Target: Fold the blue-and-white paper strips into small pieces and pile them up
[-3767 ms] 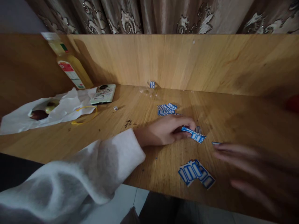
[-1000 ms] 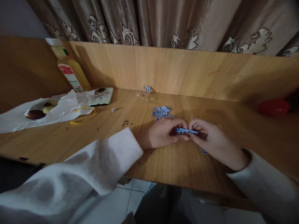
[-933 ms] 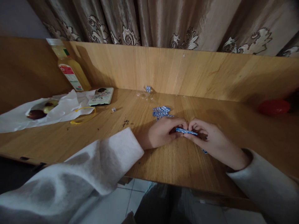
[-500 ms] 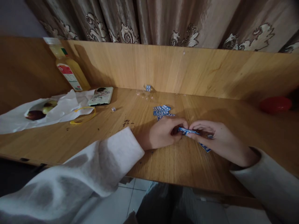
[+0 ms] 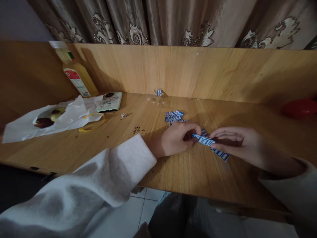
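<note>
A small folded strip of blue-and-white printed card point(image 5: 204, 140) is held above the table between both hands. My left hand point(image 5: 177, 138) is closed, pinching the strip's left end between thumb and curled fingers. At its right end, my right hand point(image 5: 236, 142) has thumb and fingertips closed around the edge. Another printed strip point(image 5: 220, 154) lies flat on the table just under my right hand, partly covered. Behind my left hand is a pile of similar blue-and-white pieces point(image 5: 174, 115), its near side hidden by that hand.
A small blue-and-white block point(image 5: 159, 93) stands near the back board among clear plastic scraps. On the left are a bottle point(image 5: 80, 79), a phone-like flat object point(image 5: 110, 101), white paper with fruit point(image 5: 21, 127), a yellow loop point(image 5: 92, 127) and a tiny cube point(image 5: 123, 115). A red object point(image 5: 299, 108) sits far right.
My right hand has shifted right, and more of the held strip shows between the hands, its printed face turned toward me. The view has moved slightly, while my left hand keeps its pinch.
</note>
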Demonstrator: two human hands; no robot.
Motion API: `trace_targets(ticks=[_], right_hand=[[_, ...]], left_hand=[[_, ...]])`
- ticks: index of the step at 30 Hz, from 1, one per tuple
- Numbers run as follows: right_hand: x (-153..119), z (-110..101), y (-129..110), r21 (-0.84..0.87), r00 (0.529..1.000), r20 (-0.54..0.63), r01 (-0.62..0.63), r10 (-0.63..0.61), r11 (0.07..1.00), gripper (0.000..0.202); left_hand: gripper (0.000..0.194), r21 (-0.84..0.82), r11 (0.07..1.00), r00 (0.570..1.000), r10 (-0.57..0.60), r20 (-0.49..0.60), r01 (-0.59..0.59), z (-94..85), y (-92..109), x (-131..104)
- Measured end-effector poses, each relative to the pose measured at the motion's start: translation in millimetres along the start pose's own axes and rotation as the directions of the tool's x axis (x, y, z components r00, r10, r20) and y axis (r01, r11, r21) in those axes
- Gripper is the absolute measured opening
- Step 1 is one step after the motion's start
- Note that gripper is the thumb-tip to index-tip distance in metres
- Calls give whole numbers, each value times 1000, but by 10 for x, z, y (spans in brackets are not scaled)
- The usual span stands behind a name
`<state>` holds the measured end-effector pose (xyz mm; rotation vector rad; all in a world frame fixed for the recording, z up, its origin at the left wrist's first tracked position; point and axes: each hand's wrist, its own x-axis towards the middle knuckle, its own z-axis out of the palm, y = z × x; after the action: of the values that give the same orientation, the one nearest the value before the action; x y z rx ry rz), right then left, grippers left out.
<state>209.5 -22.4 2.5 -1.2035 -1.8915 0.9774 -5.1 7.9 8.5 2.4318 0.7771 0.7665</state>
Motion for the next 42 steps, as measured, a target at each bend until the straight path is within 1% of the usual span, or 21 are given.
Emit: trace_targets(ticks=[4, 7, 10, 15, 17, 19, 20, 22, 23, 24, 25, 27, 29, 31, 34, 36, 39, 42], right_hand=[[-15, -22, -8, 20, 1000, 8, -22, 22, 1000, 21], [-4, -2, -31, 11, 999, 8, -36, 36, 999, 22], [13, 14, -12, 4, 999, 11, -47, 47, 999, 24], [22, 59, 27, 29, 999, 23, -26, 25, 999, 25], [10, 74, -8, 20, 1000, 23, -22, 21, 1000, 25], [-10, 47, -63, -11, 1000, 15, -8, 8, 1000, 25], [-19, 10, -87, -45, 1000, 0, 8, -8, 999, 24], [-32, -111, -103, -177, 996, -53, 62, -72, 982, 23], [-36, -187, -90, -275, 987, -91, 100, -130, 956, 23], [-37, -264, -62, -387, 976, -106, 138, -193, 912, 23], [-39, -332, -24, -461, 963, -106, 173, -248, 870, 24], [-49, -416, 58, -528, 965, -21, 211, -261, 822, 30], [-71, -412, 110, -525, 973, 102, 230, -208, 820, 36], [-98, -344, 116, -486, 973, 158, 225, -169, 844, 37], [-128, -234, 78, -401, 975, 139, 214, -172, 891, 30], [-135, -200, 54, -360, 975, 136, 215, -177, 908, 25], [-130, -198, 48, -340, 974, 125, 219, -187, 915, 21], [-116, -208, 56, -354, 968, 120, 250, -222, 901, 18]], left_hand=[[19, 18, 1000, 1000, -14, 26, 13, -6, 32, -3], [20, 66, 997, 998, 30, 62, -34, -12, 47, 0], [21, 68, 996, 995, 57, 77, -63, -15, 44, 4], [19, 83, 995, 996, 51, 74, -57, -17, 25, 5], [19, 95, 994, 997, 50, 64, -56, -17, 22, 3], [18, 110, 993, 998, 26, 53, -31, -19, 23, 1], [17, 118, 993, 999, 9, 45, -14, -20, 26, -1], [16, 128, 992, 999, -18, 37, 13, -24, 30, -4], [15, 130, 991, 999, -25, 39, 20, -26, 32, -5], [15, 130, 991, 999, -28, 43, 22, -28, 32, -5], [15, 128, 992, 998, -26, 50, 20, -29, 32, -5], [14, 124, 992, 998, -21, 59, 13, -30, 31, -4], [14, 123, 992, 998, -7, 61, 0, -27, 31, -1], [14, 129, 992, 998, 1, 59, -9, -24, 37, 1], [12, 151, 989, 999, -10, 54, 2, -20, 51, -2], [12, 166, 986, 999, -17, 49, 9, -19, 57, -6], [14, 176, 984, 999, -2, 54, -7, -19, 56, -10], [15, 178, 984, 997, 0, 75, -14, -22, 50, -11]])
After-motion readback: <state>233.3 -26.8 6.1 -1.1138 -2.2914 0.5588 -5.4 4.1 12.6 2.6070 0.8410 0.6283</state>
